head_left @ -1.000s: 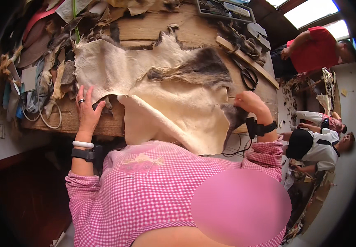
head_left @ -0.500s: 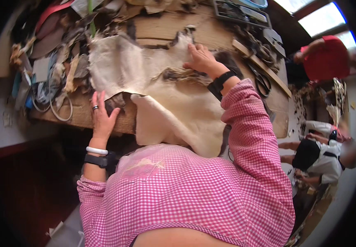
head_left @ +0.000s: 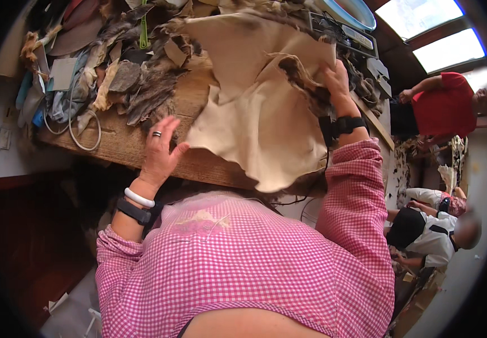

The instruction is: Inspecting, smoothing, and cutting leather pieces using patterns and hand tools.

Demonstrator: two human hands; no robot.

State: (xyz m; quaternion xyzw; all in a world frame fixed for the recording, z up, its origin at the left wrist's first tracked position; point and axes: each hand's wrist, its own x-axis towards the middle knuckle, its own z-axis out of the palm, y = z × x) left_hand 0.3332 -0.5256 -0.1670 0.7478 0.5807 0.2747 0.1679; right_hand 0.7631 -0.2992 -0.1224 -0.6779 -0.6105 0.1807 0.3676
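Observation:
A large pale hide (head_left: 249,112) lies on the wooden table, flesh side up, its front corner hanging over the near edge. A dark furry flap (head_left: 297,73) curls up across its right part. At the hide's upper right edge, my right hand (head_left: 338,81) grips the skin, its fingertips partly hidden behind it. To the left of the hide, my left hand (head_left: 161,147) hovers by the table's near edge. Its fingers are stretched, the thumb apart, and it holds nothing.
Fur and leather scraps (head_left: 147,93) heap along the table's (head_left: 108,138) left side. A scale (head_left: 356,38) and a blue-rimmed basin (head_left: 361,12) stand at the back right. A wooden strip (head_left: 376,121) lies on the right. Other people, one in a red shirt (head_left: 440,104), are farther right.
The hide has shifted right and away, uncovering table on the left. My right hand has moved right with its edge. My left hand has moved slightly right, off the scraps.

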